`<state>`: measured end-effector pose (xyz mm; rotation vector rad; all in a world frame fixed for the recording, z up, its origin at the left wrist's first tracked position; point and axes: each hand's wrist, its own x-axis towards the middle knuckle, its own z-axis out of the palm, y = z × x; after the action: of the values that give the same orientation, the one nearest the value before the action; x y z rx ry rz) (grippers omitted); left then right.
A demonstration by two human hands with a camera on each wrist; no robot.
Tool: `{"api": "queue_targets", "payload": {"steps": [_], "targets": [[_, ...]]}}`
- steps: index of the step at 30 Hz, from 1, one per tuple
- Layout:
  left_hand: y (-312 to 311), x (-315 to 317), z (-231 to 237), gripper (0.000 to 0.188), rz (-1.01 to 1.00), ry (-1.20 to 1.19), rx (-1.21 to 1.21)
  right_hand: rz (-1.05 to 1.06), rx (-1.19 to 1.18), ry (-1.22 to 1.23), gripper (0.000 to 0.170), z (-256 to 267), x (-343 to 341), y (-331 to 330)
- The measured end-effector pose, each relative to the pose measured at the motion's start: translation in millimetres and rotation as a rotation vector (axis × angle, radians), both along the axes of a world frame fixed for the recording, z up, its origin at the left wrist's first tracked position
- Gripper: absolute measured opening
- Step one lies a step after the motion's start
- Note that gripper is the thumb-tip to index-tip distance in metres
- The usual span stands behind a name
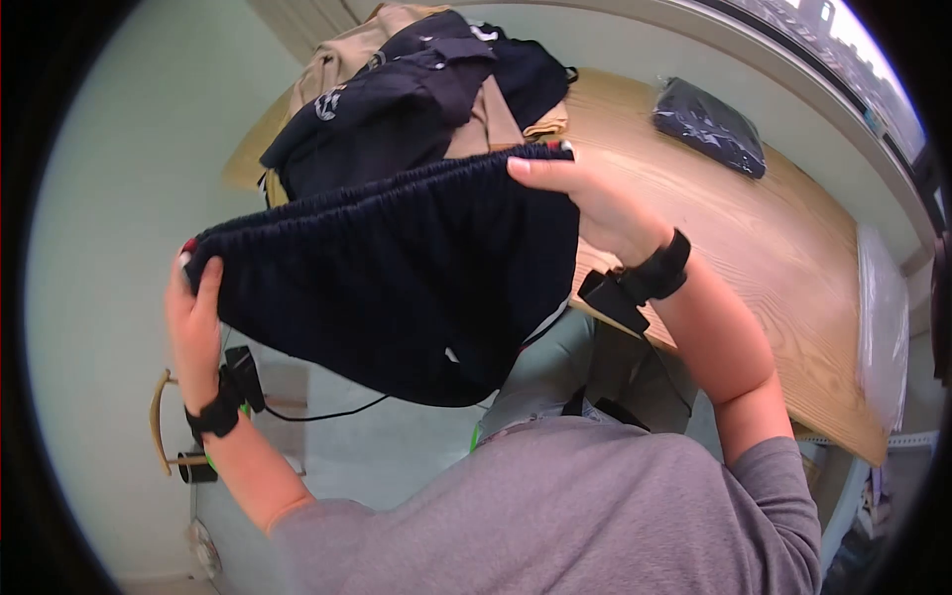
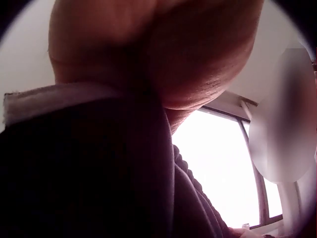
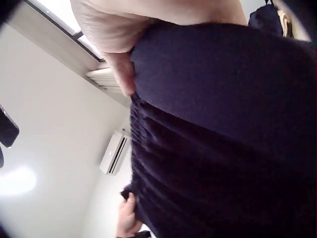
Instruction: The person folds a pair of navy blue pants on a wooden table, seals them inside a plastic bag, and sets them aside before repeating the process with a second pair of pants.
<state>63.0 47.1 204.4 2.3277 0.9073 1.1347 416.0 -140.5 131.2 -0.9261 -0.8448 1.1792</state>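
Observation:
A pair of dark navy elastic-waist pants (image 1: 397,268) is stretched out in the air between both hands, its gathered waistband uppermost. At one end of the waistband, the left hand (image 1: 193,322) pinches the fabric with the thumb on the near side. The right hand (image 1: 615,208) grips the opposite end, its thumb lying over the waistband. Red and white bits show at both waistband ends, and a small white mark sits low on the cloth. In the right wrist view the navy fabric (image 3: 223,124) hangs from that hand; its fingers behind the cloth are hidden.
A heap of dark and tan clothes (image 1: 397,109) lies on the wooden table (image 1: 674,228) behind the pants. Farther right is a dark garment in clear plastic (image 1: 709,127). Clear plastic packaging (image 1: 881,327) lies at the table's right end. A black cable (image 1: 327,415) trails below the left wrist.

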Motion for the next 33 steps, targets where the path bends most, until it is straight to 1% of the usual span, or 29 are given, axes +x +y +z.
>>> {"api": "queue_targets", "payload": {"steps": [1, 2, 4, 5, 6, 8, 9, 10, 11, 12, 13, 14, 16, 17, 19, 20, 21, 22, 23, 24, 26, 27, 28, 29, 30, 32, 33], "targets": [[6.4, -2.5, -5.0, 0.031, -0.036, -0.008, -0.086, -0.043, -0.039, -0.074, 0.048, 2.8, -0.3, 8.1], [11.4, -5.1, -7.5, 0.032, -0.072, -0.017, -0.172, -0.022, -0.043, -0.074, 0.048, 7.1, -5.3, 17.1], [13.4, -7.8, -10.6, 0.030, -0.033, -0.012, -0.218, -0.162, -0.217, 0.129, 0.016, 13.7, -20.5, 38.7], [15.8, -10.5, -14.4, 0.029, -0.014, -0.025, -0.220, -0.207, -0.227, 0.159, 0.017, 10.9, -25.0, 51.8], [19.7, -13.2, -18.0, 0.027, 0.002, -0.037, -0.224, -0.191, -0.235, 0.158, 0.017, 7.7, -28.1, 56.3], [25.5, -20.8, -25.9, 0.026, 0.025, -0.053, -0.241, -0.046, -0.201, 0.024, 0.081, 9.1, -35.0, 60.9], [25.0, -20.4, -29.5, 0.026, 0.057, -0.087, -0.207, -0.123, -0.217, 0.001, 0.073, 10.7, -43.9, 64.1], [22.7, -19.4, -32.7, 0.026, 0.086, -0.121, -0.170, -0.119, -0.219, -0.003, 0.073, 12.6, -51.9, 63.2], [16.9, -17.7, -34.2, 0.026, 0.088, -0.124, -0.172, -0.182, -0.217, -0.048, 0.069, 17.7, -61.5, 58.6], [9.2, -15.2, -34.0, 0.027, 0.164, -0.083, -0.115, -0.248, -0.213, -0.094, 0.064, 24.6, -72.1, 53.4], [3.8, -12.7, -33.1, 0.027, 0.239, -0.040, -0.059, -0.343, -0.221, -0.085, 0.048, 33.3, -84.5, 47.1], [2.1, -13.4, -33.2, 0.027, 0.239, -0.044, -0.061, -0.344, -0.222, -0.089, 0.048, 29.3, -80.4, 49.1], [-0.7, -18.3, -34.1, 0.030, 0.093, -0.234, -0.159, -0.073, -0.093, -0.084, 0.034, 17.2, -63.8, 50.8], [-1.2, -25.8, -32.9, 0.030, 0.099, -0.240, -0.158, -0.030, -0.088, -0.011, 0.022, 24.6, -63.4, 41.0], [-0.7, -49.8, -31.4, 0.030, 0.030, -0.302, -0.246, -0.005, -0.053, -0.070, 0.021, 35.7, -62.7, 20.8], [-1.7, -61.4, -35.1, 0.030, 0.035, -0.305, -0.246, 0.012, -0.016, -0.120, 0.021, 37.4, -58.5, 13.4], [-3.6, -73.5, -40.6, 0.027, -0.012, -0.387, -0.240, 0.052, -0.031, -0.212, 0.021, 35.9, -50.8, 7.9], [-7.6, -81.6, -44.9, 0.024, -0.059, -0.468, -0.234, 0.056, -0.034, -0.212, 0.021, 35.8, -49.2, 2.9], [-17.9, -81.4, -41.2, 0.022, -0.141, -0.494, -0.253, 0.076, -0.012, -0.240, 0.023, 37.0, -50.2, -3.5], [-23.3, -80.1, -39.1, 0.022, -0.135, -0.494, -0.258, 0.097, 0.009, -0.266, 0.024, 38.2, -51.6, -7.3], [-33.2, -77.2, -35.1, 0.021, -0.094, -0.534, -0.318, 0.119, 0.011, -0.218, 0.027, 35.9, -53.8, -5.1], [-35.6, -69.4, -29.1, 0.020, -0.077, -0.483, -0.327, 0.089, -0.039, -0.117, 0.027, 31.6, -52.7, -0.1], [-31.8, -58.5, -27.8, 0.020, -0.037, -0.400, -0.275, 0.057, -0.087, -0.015, 0.028, 26.6, -51.4, 5.1], [-28.7, -43.2, -26.7, 0.021, 0.011, -0.332, -0.254, 0.042, -0.092, 0.052, 0.029, 21.1, -51.4, 11.2], [-23.5, -30.5, -26.3, 0.023, 0.059, -0.263, -0.231, 0.042, -0.088, 0.054, 0.029, 14.9, -57.2, 17.8], [5.6, -22.0, -45.2, 0.025, 0.180, -0.086, -0.129, -0.241, -0.278, 0.025, 0.037, 4.2, -76.1, 36.9], [5.2, -9.8, -50.9, 0.027, 0.250, -0.052, -0.027, -0.386, -0.365, 0.008, 0.042, 0.6, -80.9, 46.2]]}}
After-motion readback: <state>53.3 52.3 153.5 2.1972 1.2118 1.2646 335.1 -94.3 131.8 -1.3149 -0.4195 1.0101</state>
